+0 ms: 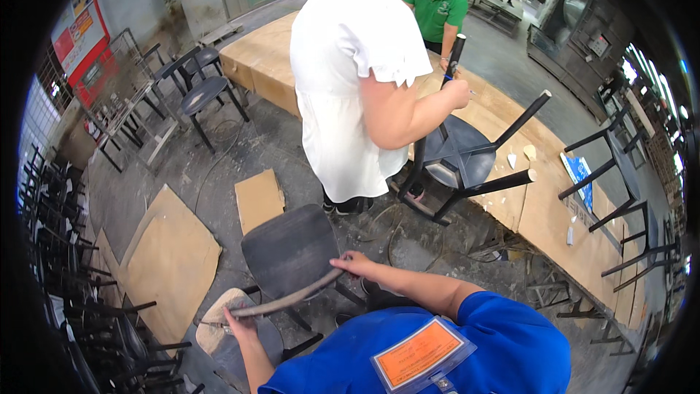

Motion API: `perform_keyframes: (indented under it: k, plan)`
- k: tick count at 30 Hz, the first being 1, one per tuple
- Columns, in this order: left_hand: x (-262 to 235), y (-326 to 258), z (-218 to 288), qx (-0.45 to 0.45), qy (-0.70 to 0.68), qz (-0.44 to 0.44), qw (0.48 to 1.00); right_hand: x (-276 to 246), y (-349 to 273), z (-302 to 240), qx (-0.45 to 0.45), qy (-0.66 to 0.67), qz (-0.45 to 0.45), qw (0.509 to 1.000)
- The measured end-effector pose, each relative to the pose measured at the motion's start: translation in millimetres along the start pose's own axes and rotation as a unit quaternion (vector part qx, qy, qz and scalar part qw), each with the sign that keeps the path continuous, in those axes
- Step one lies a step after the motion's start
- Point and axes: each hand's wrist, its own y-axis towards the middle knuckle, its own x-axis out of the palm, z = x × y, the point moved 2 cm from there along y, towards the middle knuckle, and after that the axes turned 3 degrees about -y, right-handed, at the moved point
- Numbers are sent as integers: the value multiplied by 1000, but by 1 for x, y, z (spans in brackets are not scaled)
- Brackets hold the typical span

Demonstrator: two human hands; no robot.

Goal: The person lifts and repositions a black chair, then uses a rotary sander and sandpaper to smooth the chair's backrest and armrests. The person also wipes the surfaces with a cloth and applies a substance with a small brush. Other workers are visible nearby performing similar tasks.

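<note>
A black chair (288,242) stands in front of me, its dark seat facing up. The curved wooden top rail (295,296) of a chair back crosses the seat's near side. My left hand (239,325) is closed around the rail's left end, beside a tan pad-like piece (216,321). At the right end, my right hand (353,263) grips the rail between thumb and fingers. Below the left hand, another seat-like grey surface (264,339) is partly hidden by my arm. Whether the rail is joined to the black chair cannot be made out.
A person in white (350,87) works on an upturned black chair (459,149) at a long cardboard-covered table (543,208). A person in green (441,11) stands beyond. Stacked dark chairs (131,335) crowd the left; cardboard sheets (171,263) lie on the floor. More chairs stand at right.
</note>
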Motion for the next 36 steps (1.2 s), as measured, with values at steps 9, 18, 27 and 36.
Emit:
perform_keyframes:
  k: [9, 18, 27, 36]
  plan:
    - [76, -5, 8, -30, -33, 4, 999, -2, 29, -36, -18, -24, 6, 1000]
    - [137, 27, 23, 23, -29, 58, 998, -25, 65, -101, -25, -40, -72, 996]
    - [279, 11, 121, 117, 29, 37, 992, -71, 73, -230, -145, 55, -79, 985]
    - [296, -8, 159, 121, -51, 32, 991, -56, 74, -273, -297, -58, -115, 946]
